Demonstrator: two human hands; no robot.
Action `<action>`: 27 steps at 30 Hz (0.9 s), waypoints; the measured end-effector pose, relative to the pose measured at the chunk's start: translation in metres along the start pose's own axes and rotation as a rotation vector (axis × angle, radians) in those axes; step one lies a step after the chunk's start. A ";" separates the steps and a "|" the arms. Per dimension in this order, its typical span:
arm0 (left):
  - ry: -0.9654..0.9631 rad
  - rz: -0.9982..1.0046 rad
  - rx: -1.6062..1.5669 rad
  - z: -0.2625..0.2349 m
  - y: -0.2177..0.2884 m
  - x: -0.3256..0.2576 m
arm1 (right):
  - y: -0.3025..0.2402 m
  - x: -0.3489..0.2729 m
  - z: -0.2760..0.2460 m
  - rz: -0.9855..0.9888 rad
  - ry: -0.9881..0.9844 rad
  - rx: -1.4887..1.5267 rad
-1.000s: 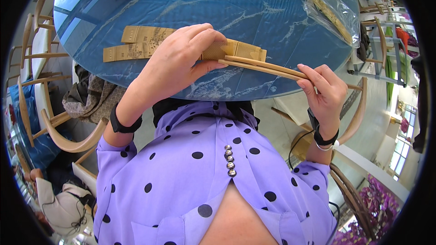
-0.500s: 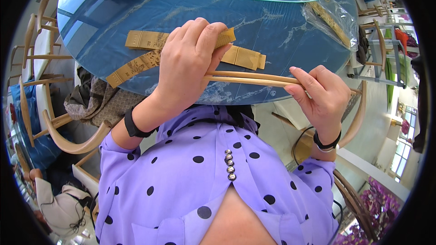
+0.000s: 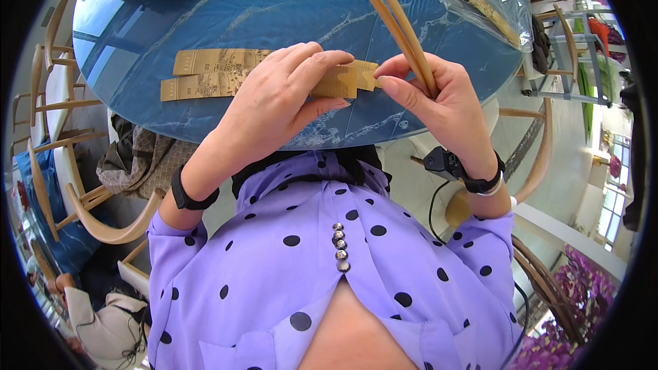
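- Right hand, seen from my remote post, clasps two wooden chopsticks, slanting up over the blue table.
- Left hand arches over two tan paper sleeves, side by side on the tabletop; I cannot tell whether it pinches or merely covers them.
- Right thumb and forefinger meet at the sleeves' right end; I would keep that touch light, as thin paper probably creases easily.
- I would steady the sleeves flat and tuck the chopsticks firmly into the palm, freeing both fingertips.
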State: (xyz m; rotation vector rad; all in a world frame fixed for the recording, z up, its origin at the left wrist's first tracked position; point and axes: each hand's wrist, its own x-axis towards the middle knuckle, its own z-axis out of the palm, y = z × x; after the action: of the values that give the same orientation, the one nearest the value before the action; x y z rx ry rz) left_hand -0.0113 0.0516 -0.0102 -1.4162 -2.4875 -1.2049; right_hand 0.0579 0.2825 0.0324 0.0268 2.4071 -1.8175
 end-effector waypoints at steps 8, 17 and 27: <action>-0.002 0.159 0.039 0.005 -0.001 -0.003 | 0.001 0.006 0.007 0.155 -0.257 0.224; -0.110 0.131 -0.031 0.000 0.004 -0.009 | 0.005 0.011 0.000 0.205 -0.450 0.355; -0.009 0.202 0.174 0.012 0.008 -0.005 | 0.011 0.010 0.023 0.237 -0.259 0.382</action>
State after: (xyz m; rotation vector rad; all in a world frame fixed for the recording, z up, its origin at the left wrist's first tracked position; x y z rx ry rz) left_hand 0.0011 0.0575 -0.0156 -1.5809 -2.3198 -0.9243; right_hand 0.0514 0.2631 0.0143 0.1009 1.7798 -1.9941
